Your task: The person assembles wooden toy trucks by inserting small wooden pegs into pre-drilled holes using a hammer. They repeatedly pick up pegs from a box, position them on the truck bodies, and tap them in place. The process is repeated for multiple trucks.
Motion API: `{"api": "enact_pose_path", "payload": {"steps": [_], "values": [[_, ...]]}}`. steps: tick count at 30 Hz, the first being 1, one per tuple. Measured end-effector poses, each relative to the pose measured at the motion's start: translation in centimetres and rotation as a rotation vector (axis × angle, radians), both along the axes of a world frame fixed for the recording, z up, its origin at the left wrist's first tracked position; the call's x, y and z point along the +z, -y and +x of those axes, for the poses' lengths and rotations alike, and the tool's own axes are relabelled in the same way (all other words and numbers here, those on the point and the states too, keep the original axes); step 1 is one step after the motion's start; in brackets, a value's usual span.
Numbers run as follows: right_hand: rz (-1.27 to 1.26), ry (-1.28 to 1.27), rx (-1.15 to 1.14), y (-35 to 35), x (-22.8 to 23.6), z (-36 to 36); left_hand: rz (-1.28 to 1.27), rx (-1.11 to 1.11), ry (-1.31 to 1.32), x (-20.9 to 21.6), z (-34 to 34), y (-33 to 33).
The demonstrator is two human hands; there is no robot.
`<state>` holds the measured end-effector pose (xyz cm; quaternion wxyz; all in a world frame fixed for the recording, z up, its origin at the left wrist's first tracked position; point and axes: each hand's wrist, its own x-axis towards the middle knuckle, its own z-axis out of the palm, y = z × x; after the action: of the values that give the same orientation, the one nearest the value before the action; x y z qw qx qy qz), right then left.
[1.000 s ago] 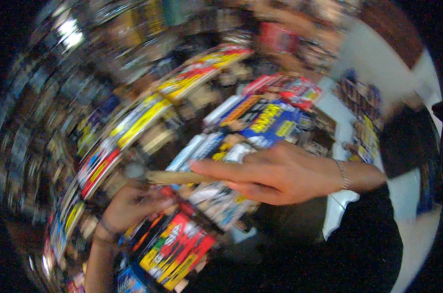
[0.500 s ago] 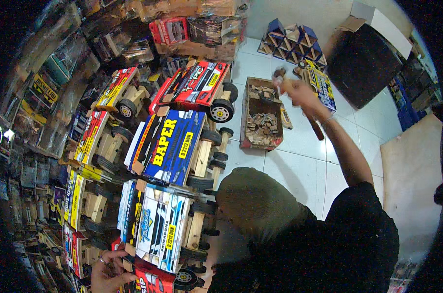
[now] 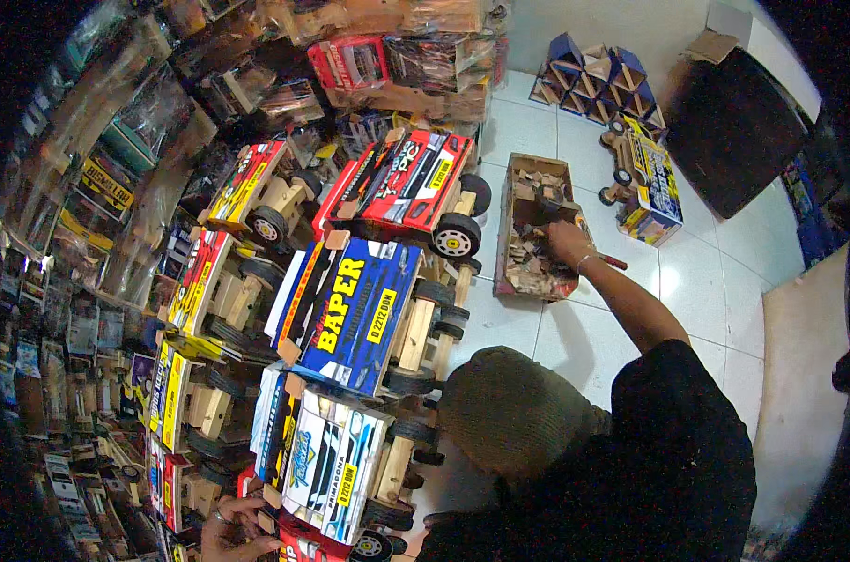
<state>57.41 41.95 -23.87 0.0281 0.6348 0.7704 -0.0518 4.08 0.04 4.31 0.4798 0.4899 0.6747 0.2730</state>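
Note:
Wooden toy trucks stand in rows on my left: a white one, a blue one and a red one. At the bottom, my left hand is closed, thumb and fingers around a small wooden block at the edge of another red truck. My right hand reaches down into a long worn box of small wood scraps. Its fingertips are hidden among the scraps. A reddish-brown handle sticks out beside the box; I cannot tell whether that hand touches it.
Another toy truck stands on the white tiles past the box. Behind it are stacked blue pieces and a large black panel. Wrapped toys crowd the left. A rounded olive cloth form lies against my black clothing.
My right hand has gone from above the box's far right edge down into the box; the handle has shifted with it. My left hand stays by the red truck. The whole view has shifted slightly.

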Motion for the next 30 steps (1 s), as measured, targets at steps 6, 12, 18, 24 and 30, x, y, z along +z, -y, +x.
{"api": "enact_pose_path", "payload": {"steps": [6,12,18,24,30], "values": [[0.012,-0.071,-0.019,0.0,0.2,2.7,-0.062,0.024,0.142,-0.4,-1.0,0.2],[-0.17,-0.563,0.017,0.2,2.2,6.8,-0.095,0.003,0.281,-0.9,-3.3,-0.2],[-0.292,-0.743,-0.133,1.6,3.6,6.0,-0.138,-0.054,0.178,-0.6,-4.5,0.2],[-0.404,-0.981,-0.249,3.6,8.4,3.1,-0.132,-0.016,0.063,0.7,-3.0,0.0],[-0.649,-1.663,-0.05,7.2,19.0,-3.5,0.133,0.258,-0.159,5.0,0.8,-2.2]]}}
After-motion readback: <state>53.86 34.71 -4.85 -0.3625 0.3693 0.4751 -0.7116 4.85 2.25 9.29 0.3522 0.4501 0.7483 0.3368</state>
